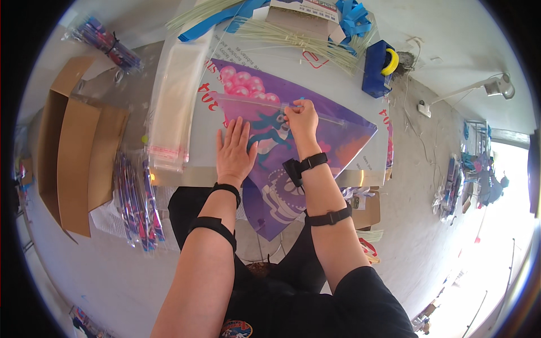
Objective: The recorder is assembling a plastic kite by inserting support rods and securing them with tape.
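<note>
A purple kite sail (270, 186), printed with pink balloons and a blue cartoon figure, lies across the table and hangs over its near edge. A thin pale rod (256, 102) runs crosswise over its upper part. My left hand (234, 151) rests flat on the sail, fingers stretched out, left of the printed figure. To its right, my right hand (303, 121) is closed in a pinch at the rod, just above the figure. The fingertips partly hide the exact spot gripped.
Clear plastic sleeves (177, 107) lie on the table's left side. Pale thin sticks (298, 42), blue ribbon (355, 22) and a blue tape dispenser (376, 70) with yellow tape are at the back. An open cardboard box (76, 152) and bagged bundles (135, 197) stand left of the table (191, 176).
</note>
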Tool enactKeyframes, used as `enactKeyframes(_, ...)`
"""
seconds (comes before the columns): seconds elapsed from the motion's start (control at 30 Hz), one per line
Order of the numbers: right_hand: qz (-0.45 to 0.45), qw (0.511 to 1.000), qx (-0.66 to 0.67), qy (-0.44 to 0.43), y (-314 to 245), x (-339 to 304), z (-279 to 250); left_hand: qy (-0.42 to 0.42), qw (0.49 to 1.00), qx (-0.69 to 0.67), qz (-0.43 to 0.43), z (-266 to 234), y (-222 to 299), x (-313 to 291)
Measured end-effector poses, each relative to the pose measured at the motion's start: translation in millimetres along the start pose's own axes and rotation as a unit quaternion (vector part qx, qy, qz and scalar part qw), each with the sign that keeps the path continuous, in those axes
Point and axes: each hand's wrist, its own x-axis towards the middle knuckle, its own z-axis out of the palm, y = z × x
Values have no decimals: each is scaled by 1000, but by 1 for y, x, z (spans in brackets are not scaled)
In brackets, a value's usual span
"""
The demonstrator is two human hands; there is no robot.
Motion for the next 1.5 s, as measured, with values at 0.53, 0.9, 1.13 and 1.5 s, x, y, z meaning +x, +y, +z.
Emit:
enactKeyframes(0.53, -7, 999, -31, 14, 5, 9, 4, -15, 1000, 14, 0, 0, 0, 1)
enactKeyframes(0.9, 22, 999, -45, 14, 1, 11, 6, -13, 1000, 15, 0, 0, -1, 0)
enactKeyframes(1.13, -8, 992, -123, 17, 7, 27, 8, 14, 1000, 9, 9, 2, -1, 0)
enactKeyframes(1.5, 28, 984, -165, -56, -24, 36, 5, 25, 1000, 6, 12, 3, -1, -1)
